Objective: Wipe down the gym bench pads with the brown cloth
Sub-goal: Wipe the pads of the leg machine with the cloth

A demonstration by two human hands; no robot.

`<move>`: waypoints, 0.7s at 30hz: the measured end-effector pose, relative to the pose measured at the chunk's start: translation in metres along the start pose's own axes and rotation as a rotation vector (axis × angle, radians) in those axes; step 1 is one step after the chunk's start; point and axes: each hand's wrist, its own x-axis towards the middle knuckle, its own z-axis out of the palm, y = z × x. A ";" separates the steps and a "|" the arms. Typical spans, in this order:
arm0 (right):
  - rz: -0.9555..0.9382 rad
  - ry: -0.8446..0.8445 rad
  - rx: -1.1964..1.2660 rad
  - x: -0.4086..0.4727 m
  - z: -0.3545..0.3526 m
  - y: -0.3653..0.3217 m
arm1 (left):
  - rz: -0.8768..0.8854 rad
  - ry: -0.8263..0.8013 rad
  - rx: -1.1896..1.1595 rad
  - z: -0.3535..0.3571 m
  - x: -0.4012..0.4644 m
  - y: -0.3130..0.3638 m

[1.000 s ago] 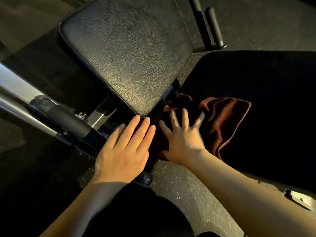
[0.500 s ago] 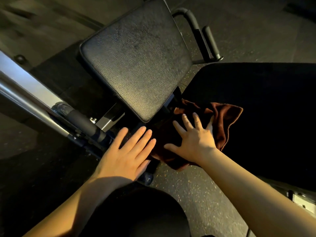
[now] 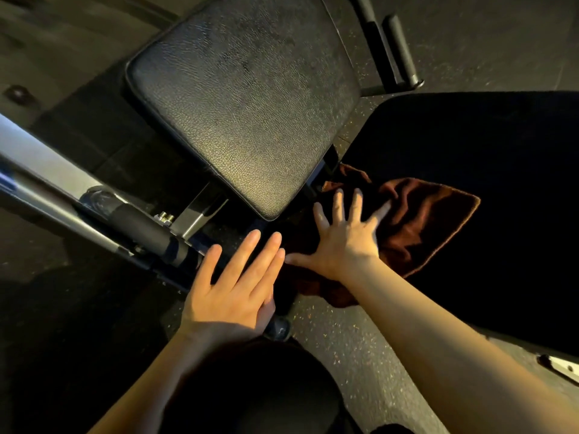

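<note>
My right hand (image 3: 343, 242), fingers spread, presses the crumpled brown cloth (image 3: 419, 227) onto the dark bench pad (image 3: 488, 183); my left hand (image 3: 233, 286) lies flat, fingers together

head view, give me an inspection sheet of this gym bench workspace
surface: large dark pad on the right, in deep shadow; grained black pad on the left, dull smudges on its upper part.
job's things: brown cloth crumpled on the dark pad's near end, one edge hanging over it.
clutter: nothing seen.
grippers: right hand spread flat, pressing the cloth; left hand flat, fingers straight, beside it, holding nothing.
cables: nothing seen.
surroundings: speckled rubber floor; silver frame bar; black foam roller handle behind the grained pad.
</note>
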 end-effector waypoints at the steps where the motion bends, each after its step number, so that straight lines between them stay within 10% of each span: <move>1: 0.011 -0.010 0.001 0.005 -0.002 -0.003 | -0.008 0.000 0.000 -0.001 -0.001 0.000; 21: 0.121 -0.017 0.002 -0.098 0.001 0.098 | 0.047 -0.146 -0.093 -0.009 -0.002 0.000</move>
